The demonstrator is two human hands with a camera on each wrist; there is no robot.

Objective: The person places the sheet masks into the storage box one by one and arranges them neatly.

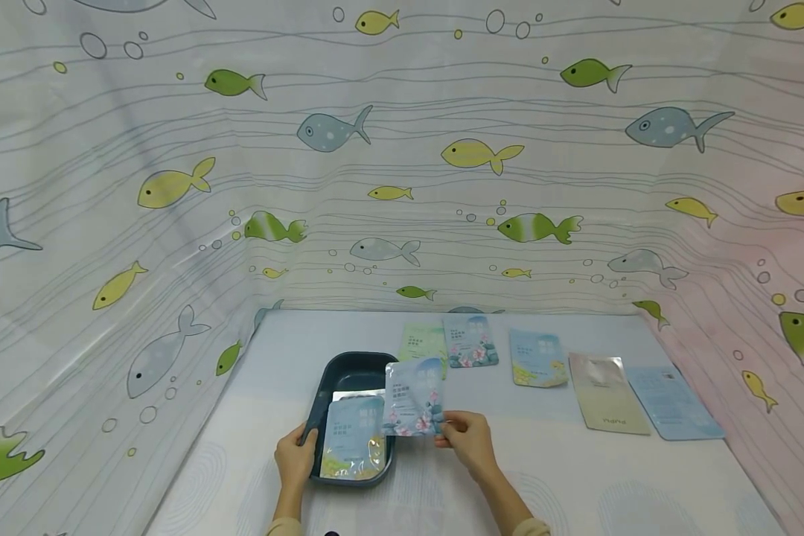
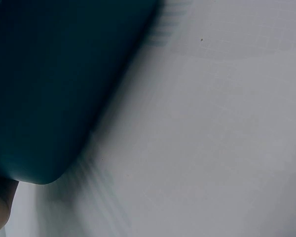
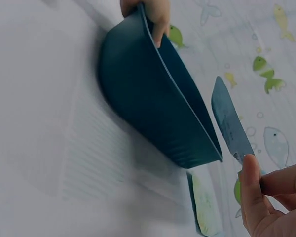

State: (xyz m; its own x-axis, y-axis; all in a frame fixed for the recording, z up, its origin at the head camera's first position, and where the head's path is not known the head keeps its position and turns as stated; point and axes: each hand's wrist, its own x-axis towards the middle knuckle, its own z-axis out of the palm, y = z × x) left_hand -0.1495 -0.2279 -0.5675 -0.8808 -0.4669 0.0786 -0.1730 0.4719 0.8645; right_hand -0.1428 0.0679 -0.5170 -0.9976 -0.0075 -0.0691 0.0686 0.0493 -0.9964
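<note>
A pale blue, rectangular glossy sachet printed with pink flowers (image 1: 412, 394) is in the right hand (image 1: 469, 443), over the right rim of a deep, dark teal tray with rounded corners (image 1: 358, 376). The head view shows its printed front, overlapping the rim; the right wrist view shows it almost edge-on, with a gap between it and the tray. The left wrist view has no sachet, only the tray's dark outside and part of a finger at the corner.

The right fingers pinch the sachet at its lower right edge, so nearly all of it lies to the left of them. Its long axis runs away from the person, leaning slightly, with the flowered end nearest.

The left hand (image 1: 295, 455) grips the tray's left wall, thumb over the rim. Inside the tray, a blue-and-yellow sachet (image 1: 353, 439) overlies a silvery edge.

Beyond, on the white surface (image 1: 254, 417), lie a green packet (image 1: 415, 341), a blue flowered packet (image 1: 470, 342), a blue-and-yellow packet (image 1: 537, 357), a beige packet (image 1: 608, 398) and a plain light blue packet (image 1: 675, 402).
</note>
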